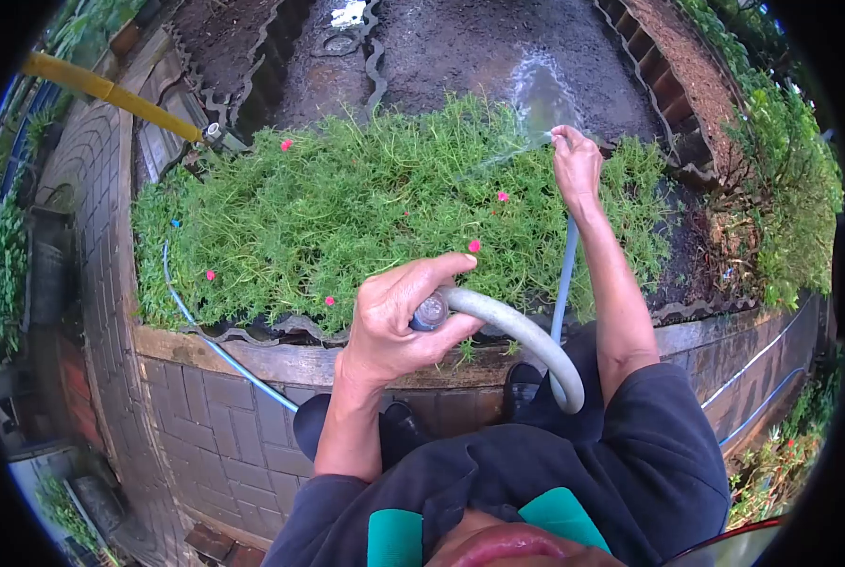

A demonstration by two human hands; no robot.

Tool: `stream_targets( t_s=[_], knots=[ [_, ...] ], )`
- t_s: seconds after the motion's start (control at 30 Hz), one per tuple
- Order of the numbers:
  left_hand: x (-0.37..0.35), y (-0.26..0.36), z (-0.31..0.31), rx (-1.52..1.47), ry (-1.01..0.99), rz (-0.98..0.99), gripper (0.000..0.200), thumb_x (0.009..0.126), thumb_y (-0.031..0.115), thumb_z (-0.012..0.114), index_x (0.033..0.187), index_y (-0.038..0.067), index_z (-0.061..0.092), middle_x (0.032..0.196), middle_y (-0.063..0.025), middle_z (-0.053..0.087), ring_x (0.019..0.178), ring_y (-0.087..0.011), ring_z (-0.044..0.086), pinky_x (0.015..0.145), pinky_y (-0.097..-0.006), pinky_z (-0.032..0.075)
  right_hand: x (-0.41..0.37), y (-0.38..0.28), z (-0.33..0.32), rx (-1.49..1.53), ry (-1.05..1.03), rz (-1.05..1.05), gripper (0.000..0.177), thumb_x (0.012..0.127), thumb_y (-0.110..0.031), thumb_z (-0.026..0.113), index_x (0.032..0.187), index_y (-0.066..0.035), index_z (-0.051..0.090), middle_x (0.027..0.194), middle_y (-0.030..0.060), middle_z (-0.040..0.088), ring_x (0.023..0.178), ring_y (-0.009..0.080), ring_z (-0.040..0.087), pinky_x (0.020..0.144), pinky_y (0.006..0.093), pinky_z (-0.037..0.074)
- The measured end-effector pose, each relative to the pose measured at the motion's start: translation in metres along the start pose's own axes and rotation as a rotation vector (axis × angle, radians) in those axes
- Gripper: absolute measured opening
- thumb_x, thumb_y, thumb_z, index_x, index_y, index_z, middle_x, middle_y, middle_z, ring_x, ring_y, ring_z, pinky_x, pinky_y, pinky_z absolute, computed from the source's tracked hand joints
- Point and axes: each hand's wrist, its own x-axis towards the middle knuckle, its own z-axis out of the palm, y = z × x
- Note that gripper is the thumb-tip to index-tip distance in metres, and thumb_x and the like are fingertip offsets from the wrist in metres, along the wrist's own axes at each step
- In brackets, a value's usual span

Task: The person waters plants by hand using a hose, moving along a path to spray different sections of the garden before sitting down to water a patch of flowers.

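Note:
My left hand (pixel 399 317) is closed around the end of a grey hose (pixel 526 335), which curves down and right in a loop toward my body. My right hand (pixel 577 163) is stretched out over the raised bed, pinching the tip of a thin blue hose (pixel 563 279) that runs up under my forearm. A fan of water (pixel 534 104) sprays from that tip onto the dark soil (pixel 479 47) beyond. Below both hands grows a dense patch of green plants (pixel 347 208) with small pink flowers.
A low brick wall (pixel 243 416) edges the bed right in front of my legs. A yellow pipe (pixel 111 94) crosses at upper left. Another thin blue hose (pixel 210 340) trails along the bed's left edge. Shrubs (pixel 786 161) line the right side.

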Motion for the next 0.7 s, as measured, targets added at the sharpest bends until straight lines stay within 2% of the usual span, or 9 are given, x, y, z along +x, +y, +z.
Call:
stream_targets(
  t_s=[0.07,0.1,0.23,0.33,0.4,0.43,0.53,0.57,0.7],
  knots=[
    [-0.003,0.010,0.001,-0.001,-0.071,-0.009,0.049,0.059,0.011,0.083,0.103,0.001,0.067,0.073,-0.0072,0.065,0.062,-0.0164,0.063,0.056,-0.0274,0.049,-0.011,-0.009,-0.001,0.020,-0.052,0.042,0.022,0.094,-0.014,0.048,0.106,-0.007,0.064,0.067,0.0110,0.063,0.055,0.0196,0.055,0.054,0.0378,0.043],
    [-0.003,0.016,0.000,-0.034,-0.125,-0.013,0.048,0.061,0.013,0.083,0.103,-0.001,0.066,0.075,-0.0096,0.065,0.060,-0.0205,0.062,0.055,-0.0295,0.049,-0.016,-0.014,-0.004,-0.002,-0.078,0.025,0.021,0.095,-0.014,0.048,0.107,-0.007,0.064,0.069,0.0124,0.063,0.057,0.0215,0.057,0.056,0.0390,0.044],
    [-0.001,0.028,0.000,-0.074,-0.197,-0.157,0.049,0.064,0.008,0.082,0.107,-0.003,0.062,0.073,-0.0109,0.062,0.060,-0.0235,0.059,0.054,-0.0335,0.047,-0.038,-0.027,-0.009,0.033,-0.151,-0.039,0.018,0.094,-0.013,0.051,0.105,-0.006,0.062,0.074,0.0167,0.064,0.063,0.0273,0.063,0.060,0.0417,0.048],
    [0.000,0.033,0.006,-0.101,-0.167,-0.221,0.048,0.064,0.009,0.082,0.106,-0.002,0.062,0.072,-0.0103,0.062,0.060,-0.0234,0.058,0.054,-0.0339,0.047,-0.070,-0.030,0.009,0.119,-0.237,-0.332,0.016,0.093,-0.012,0.053,0.105,-0.005,0.061,0.076,0.0191,0.064,0.064,0.0279,0.064,0.062,0.0411,0.049],
    [-0.002,0.039,0.005,-0.112,-0.161,-0.281,0.047,0.064,0.009,0.082,0.106,-0.002,0.062,0.072,-0.0099,0.061,0.060,-0.0235,0.058,0.054,-0.0340,0.047,-0.089,-0.043,0.008,0.180,-0.375,-0.217,0.015,0.092,-0.010,0.054,0.104,-0.005,0.061,0.072,0.0181,0.061,0.062,0.0239,0.062,0.061,0.0389,0.049],
    [-0.006,0.041,0.005,-0.111,-0.124,-0.295,0.049,0.060,0.010,0.082,0.105,-0.002,0.065,0.074,-0.0106,0.063,0.059,-0.0230,0.059,0.055,-0.0318,0.047,-0.088,-0.058,-0.006,0.174,-0.528,0.031,0.015,0.091,-0.009,0.055,0.103,-0.006,0.063,0.068,0.0097,0.061,0.061,0.0147,0.059,0.057,0.0318,0.047],
    [-0.006,0.063,-0.011,-0.109,-0.124,-0.341,0.049,0.060,0.010,0.082,0.104,-0.002,0.066,0.072,-0.0101,0.062,0.058,-0.0230,0.058,0.054,-0.0316,0.046,-0.077,-0.070,-0.016,0.505,-0.499,0.363,0.015,0.090,-0.009,0.057,0.103,-0.006,0.066,0.065,0.0003,0.058,0.056,0.0061,0.052,0.050,0.0241,0.041],
    [-0.004,0.073,-0.020,-0.089,-0.143,-0.350,0.049,0.060,0.010,0.082,0.105,-0.001,0.066,0.072,-0.0094,0.063,0.059,-0.0222,0.059,0.055,-0.0309,0.047,-0.071,-0.075,-0.021,0.622,-0.491,0.446,0.015,0.089,-0.010,0.059,0.103,-0.007,0.067,0.066,-0.0043,0.059,0.052,0.0017,0.047,0.045,0.0204,0.034],
    [-0.007,0.108,-0.052,-0.013,0.015,-0.484,0.048,0.061,0.008,0.081,0.106,0.002,0.067,0.075,-0.0078,0.066,0.066,-0.0185,0.065,0.061,-0.0288,0.050,-0.053,-0.127,-0.061,0.517,-0.450,0.427,0.016,0.089,-0.011,0.059,0.103,-0.008,0.067,0.063,-0.0027,0.057,0.050,0.0024,0.045,0.043,0.0208,0.033]
  ],
)
